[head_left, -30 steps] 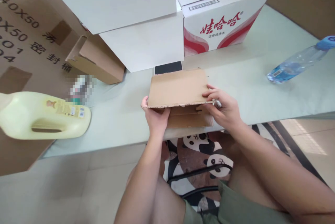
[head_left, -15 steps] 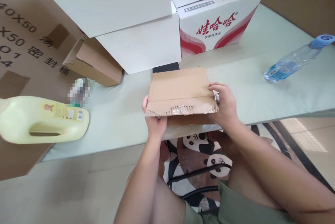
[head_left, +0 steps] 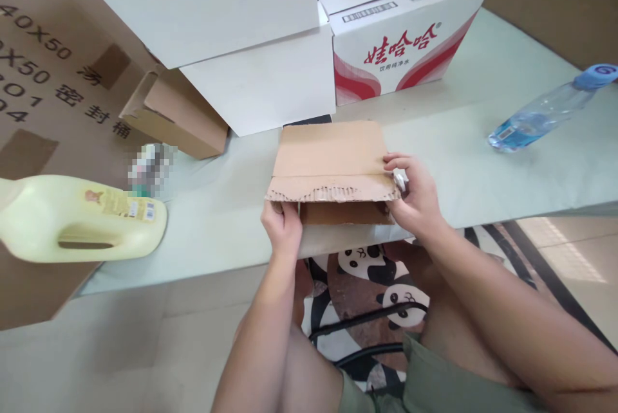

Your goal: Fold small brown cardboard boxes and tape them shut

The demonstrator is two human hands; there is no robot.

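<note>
A small brown cardboard box (head_left: 333, 156) lies at the front edge of the pale green table (head_left: 483, 162), its lid flap with a torn edge folded down toward me. My left hand (head_left: 282, 226) grips the box's front left corner, fingers curled under the flap. My right hand (head_left: 415, 197) holds the right end of the flap, fingers closed on it, with a small pale object pinched against the cardboard that I cannot make out.
White boxes (head_left: 261, 78) and a red-and-white printed carton (head_left: 400, 40) stand behind. A dark phone (head_left: 309, 121) peeks out behind the box. A yellow jug (head_left: 82, 220) lies left, a water bottle (head_left: 545, 110) right, an open brown carton (head_left: 174, 114) back left.
The lid flap has come down over the front of the box, and both hands shifted to hold its corners; my left hand moved lower on the front left corner.
</note>
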